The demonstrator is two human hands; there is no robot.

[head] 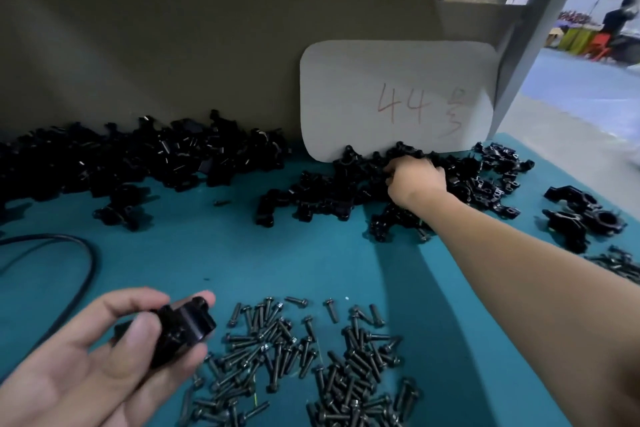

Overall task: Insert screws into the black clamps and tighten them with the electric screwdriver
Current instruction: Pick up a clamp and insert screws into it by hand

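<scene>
Presently catalogued, near edge first: left grip (104, 357), palm turned up, fingers partly curled, one black clamp (180, 333) pinched between thumb and fingertips and held just above the teal table (207, 253). Right grip (415, 180), arm stretched across the table, knuckles up, fingers curled down into the middle heap of clamps (322, 194); clamps are touched, but whether one is actually enclosed cannot be told, the fingertips being hidden. Loose screws (311, 357) are spread on the table just right of the held clamp, partly beneath the outstretched forearm. A larger heap of clamps (138, 156) is banked along the brown backboard (207, 28) at far left; a small cluster (575, 218) of clamps is set apart at far right. A white card (398, 97) marked "44" in red is propped against the backboard behind the middle heap. A black cable (90, 263) is looped on the table at left.
</scene>
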